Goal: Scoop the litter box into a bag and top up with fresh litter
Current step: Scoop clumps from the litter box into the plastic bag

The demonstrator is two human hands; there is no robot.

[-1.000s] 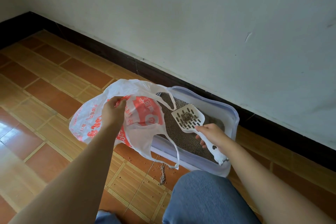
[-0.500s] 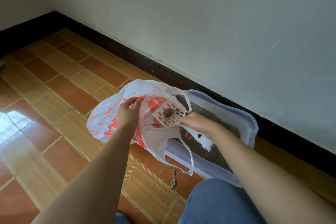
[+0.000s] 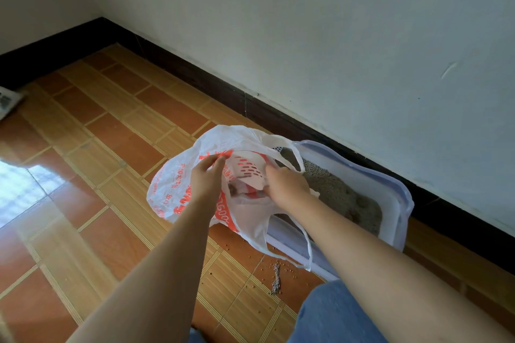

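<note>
Litter box: rounded plastic, grainy grey litter.

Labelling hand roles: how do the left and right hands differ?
The left hand pinches the rim of the thin white red-printed plastic bag; the right hand grips the white slotted plastic scoop. The left is outside the bag; the right reaches into its mouth. Both hold something.

A room corner where plain pale walls meet above a dark brown skirting board, over a glossy floor of orange-brown and tan rectangular tiles, with a bright patch of daylight glare at the left and a small curved scuff on the right-hand wall
</note>
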